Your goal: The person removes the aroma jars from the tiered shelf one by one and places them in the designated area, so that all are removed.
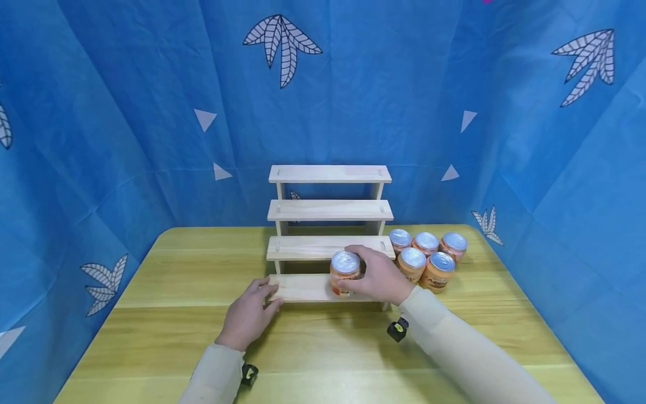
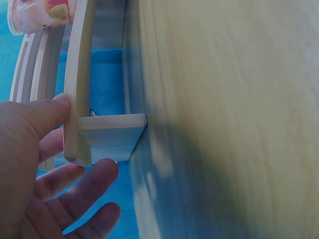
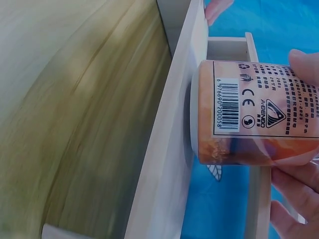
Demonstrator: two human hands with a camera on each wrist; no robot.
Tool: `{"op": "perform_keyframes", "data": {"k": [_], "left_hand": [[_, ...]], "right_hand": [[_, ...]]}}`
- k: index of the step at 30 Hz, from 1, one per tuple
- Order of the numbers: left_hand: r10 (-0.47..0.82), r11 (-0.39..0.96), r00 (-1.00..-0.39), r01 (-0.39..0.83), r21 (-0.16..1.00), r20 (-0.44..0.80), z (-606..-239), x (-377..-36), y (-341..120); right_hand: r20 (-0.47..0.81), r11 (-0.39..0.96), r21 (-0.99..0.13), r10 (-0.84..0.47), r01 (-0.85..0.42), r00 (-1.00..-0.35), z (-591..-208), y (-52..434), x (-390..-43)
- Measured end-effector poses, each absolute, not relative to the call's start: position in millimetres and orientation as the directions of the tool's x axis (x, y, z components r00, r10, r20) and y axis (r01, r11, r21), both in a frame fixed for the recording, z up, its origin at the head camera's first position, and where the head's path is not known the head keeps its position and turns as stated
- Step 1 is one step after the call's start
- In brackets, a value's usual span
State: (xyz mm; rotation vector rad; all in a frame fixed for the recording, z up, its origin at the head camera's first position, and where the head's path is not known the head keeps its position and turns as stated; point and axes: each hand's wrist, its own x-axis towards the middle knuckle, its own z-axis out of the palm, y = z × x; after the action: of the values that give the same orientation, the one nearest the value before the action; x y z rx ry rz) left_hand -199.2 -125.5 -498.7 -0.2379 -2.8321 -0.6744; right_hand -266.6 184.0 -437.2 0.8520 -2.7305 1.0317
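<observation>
Wide yellow tabletop (image 1: 151, 314), and on it the wooden stepped rack (image 1: 330, 235). Left hand (image 1: 247, 317), fingers relaxed, steadies the lowest step's left end. Right hand (image 1: 378, 276) wraps the orange can (image 1: 345, 271), upright on that bottom step; five more cans (image 1: 429, 255) cluster just right.

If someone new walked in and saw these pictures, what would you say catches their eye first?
Probably the pale wooden step shelf standing mid-table against the bright blue leaf-print backdrop. Next, the right hand gripping an orange can on the shelf's lowest step, while the left hand touches that step's left end. Five more orange cans cluster on the table just right of the shelf.
</observation>
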Motion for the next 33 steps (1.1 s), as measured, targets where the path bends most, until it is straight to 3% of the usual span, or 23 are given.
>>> {"op": "perform_keyframes", "data": {"k": [33], "left_hand": [[0.086, 0.886, -0.970, 0.179, 0.427, 0.228, -497, -197, -123]], "right_hand": [[0.314, 0.675, -0.580, -0.332, -0.456, -0.890, -436, 255, -257]]}}
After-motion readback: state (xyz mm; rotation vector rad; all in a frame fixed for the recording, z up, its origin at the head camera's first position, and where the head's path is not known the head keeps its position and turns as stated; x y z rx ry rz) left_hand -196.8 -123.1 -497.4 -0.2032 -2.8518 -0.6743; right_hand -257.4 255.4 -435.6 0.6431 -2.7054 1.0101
